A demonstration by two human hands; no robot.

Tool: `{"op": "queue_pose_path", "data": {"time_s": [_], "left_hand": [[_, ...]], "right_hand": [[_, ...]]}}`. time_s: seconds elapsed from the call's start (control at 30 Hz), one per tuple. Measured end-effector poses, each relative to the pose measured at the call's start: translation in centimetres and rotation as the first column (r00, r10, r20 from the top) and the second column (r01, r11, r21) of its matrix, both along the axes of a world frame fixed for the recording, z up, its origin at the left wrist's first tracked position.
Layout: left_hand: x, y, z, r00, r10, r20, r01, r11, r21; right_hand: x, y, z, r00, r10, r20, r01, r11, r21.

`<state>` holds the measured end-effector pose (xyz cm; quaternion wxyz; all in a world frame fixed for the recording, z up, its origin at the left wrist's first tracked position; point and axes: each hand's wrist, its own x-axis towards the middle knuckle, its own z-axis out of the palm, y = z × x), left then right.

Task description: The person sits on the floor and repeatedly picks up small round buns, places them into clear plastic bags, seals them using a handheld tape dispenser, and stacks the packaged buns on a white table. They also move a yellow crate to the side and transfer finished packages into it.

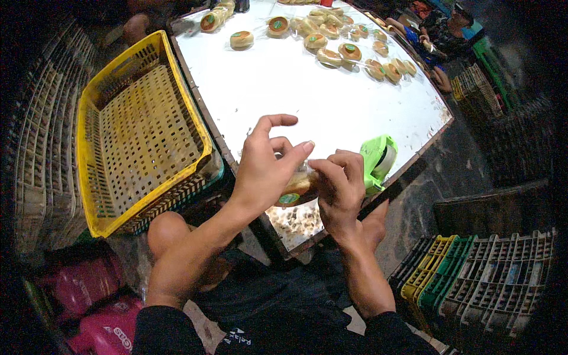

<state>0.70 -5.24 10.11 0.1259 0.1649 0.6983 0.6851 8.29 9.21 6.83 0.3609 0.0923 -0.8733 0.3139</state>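
Over the near corner of a white table (266,88), my two hands meet at a round bread bun in clear plastic (295,188) with a green label. My left hand (266,164) is at the bun's upper left, index finger raised and thumb stretched out over the wrapper. On the other side my right hand (341,191) grips the bun and its wrapper with curled fingers. Just right of that hand stands a light-green tape dispenser (377,162) with a roll in it. Many wrapped buns (350,52) lie scattered across the table's far part.
A yellow perforated plastic crate (202,166) stands against the table's left side, stacked on a green one. More crates stand at far left (49,155) and lower right (497,275). Pink sacks (106,328) are at lower left. A person (443,33) sits beyond the table's right edge.
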Motion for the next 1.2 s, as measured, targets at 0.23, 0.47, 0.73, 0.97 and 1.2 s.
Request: {"op": "queue_pose_path", "data": {"time_s": [0.23, 0.47, 0.73, 0.97, 1.2], "left_hand": [[-0.1, 0.2, -0.4, 0.543, -0.089, -0.835, -0.433, 0.822, -0.369], [-0.6, 2.0, -2.8, 0.970, 0.242, -0.034, -0.224, 0.934, 0.277], [0.0, 4.0, -5.1, 0.997, 0.075, 0.005, -0.075, 0.985, 0.155], [-0.1, 5.4, -7.1, 0.996, 0.080, -0.025, -0.080, 0.997, 0.020], [-1.4, 5.0, -9.5, 0.988, 0.118, 0.104, -0.126, 0.990, 0.071]], "right_hand": [[-3.2, 1.9, -0.7, 0.996, -0.070, 0.053, 0.074, 0.994, -0.075], [-2.8, -4.2, 0.7, 0.995, 0.089, -0.037, -0.043, 0.065, -0.997], [7.1, 14.3, -10.6, 0.618, -0.593, 0.516, 0.754, 0.632, -0.177], [3.7, 17.1, -10.4, 0.574, -0.405, 0.712, 0.789, 0.506, -0.348], [7.8, 10.1, -12.7, 0.700, -0.313, 0.642, 0.676, 0.579, -0.455]]}}
